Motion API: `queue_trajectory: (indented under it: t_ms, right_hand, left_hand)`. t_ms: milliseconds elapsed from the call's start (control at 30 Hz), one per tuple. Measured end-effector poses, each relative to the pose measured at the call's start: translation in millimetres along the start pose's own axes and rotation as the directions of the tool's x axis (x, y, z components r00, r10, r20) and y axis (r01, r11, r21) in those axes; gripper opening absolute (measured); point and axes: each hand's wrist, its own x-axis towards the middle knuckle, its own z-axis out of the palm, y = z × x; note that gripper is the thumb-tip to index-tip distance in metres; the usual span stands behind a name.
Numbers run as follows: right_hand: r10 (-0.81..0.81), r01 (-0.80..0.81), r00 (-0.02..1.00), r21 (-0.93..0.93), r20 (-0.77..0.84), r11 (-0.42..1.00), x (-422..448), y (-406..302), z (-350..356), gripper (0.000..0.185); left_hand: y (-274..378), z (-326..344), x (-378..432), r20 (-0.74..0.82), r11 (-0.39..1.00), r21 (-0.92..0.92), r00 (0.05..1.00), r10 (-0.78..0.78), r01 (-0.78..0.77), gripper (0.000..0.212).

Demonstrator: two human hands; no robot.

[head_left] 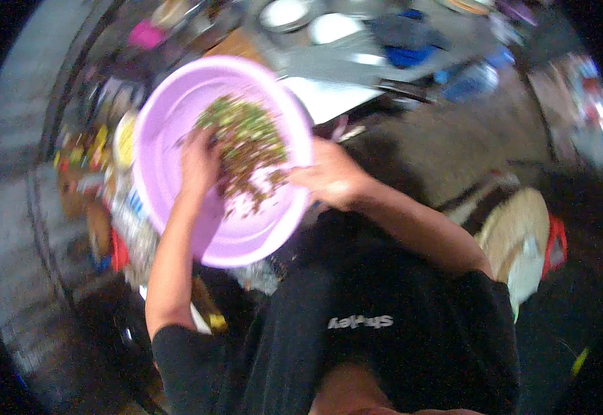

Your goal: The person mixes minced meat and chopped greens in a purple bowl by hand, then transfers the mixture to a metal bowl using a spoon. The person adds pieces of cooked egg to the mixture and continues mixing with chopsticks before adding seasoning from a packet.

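A round lilac plastic basin (221, 249) is tilted towards me and holds a loose mix of chopped green and brown food (244, 140), probably chopped vegetables. My right hand (330, 176) grips the basin's right rim, with some fingers over the inside wall. Inside the basin, my left hand (200, 161) reaches down to the left edge of the mix. Its fingertips are blurred and partly hidden, so I cannot tell whether they hold any food.
Beyond the basin stands a grey table (327, 65) bearing round white dishes (332, 28) and a blue cloth-like item (410, 54). A yellow-filled bowl (124, 140) is at the left, above clear plastic bags (138, 228). A round beige stool-like object (519, 233) stands at the right.
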Motion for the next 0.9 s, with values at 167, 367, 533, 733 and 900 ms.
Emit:
queue_trajectory:
  t_ms: [167,367,533,733,900]
  right_hand:
    - [-0.117,0.082,0.980,-0.208,-0.161,0.975,-37,1,-37,0.032]
    - [-0.187,0.169,0.894,-0.079,-0.408,0.982,-142,-7,-70,0.047]
    - [-0.215,0.220,0.764,-0.067,-0.609,0.973,-177,-1,-82,0.046]
    - [-0.169,0.235,0.532,-0.048,-0.830,0.971,-211,5,-91,0.036]
    - [-0.156,0.363,0.419,0.007,-0.894,0.932,-248,7,-95,0.033]
  left_hand:
    - [20,31,24,0.277,0.949,-0.283,0.959,-0.059,0.140,0.020]
    - [141,16,69,0.251,0.879,-0.331,0.867,0.431,-0.342,0.043]
    - [244,-31,93,0.291,0.786,-0.133,0.734,0.613,-0.604,0.051]
    - [298,-41,138,-0.167,0.584,-0.262,0.632,0.756,-0.768,0.028]
    - [327,15,136,0.187,0.287,-0.206,0.250,0.950,-0.936,0.026]
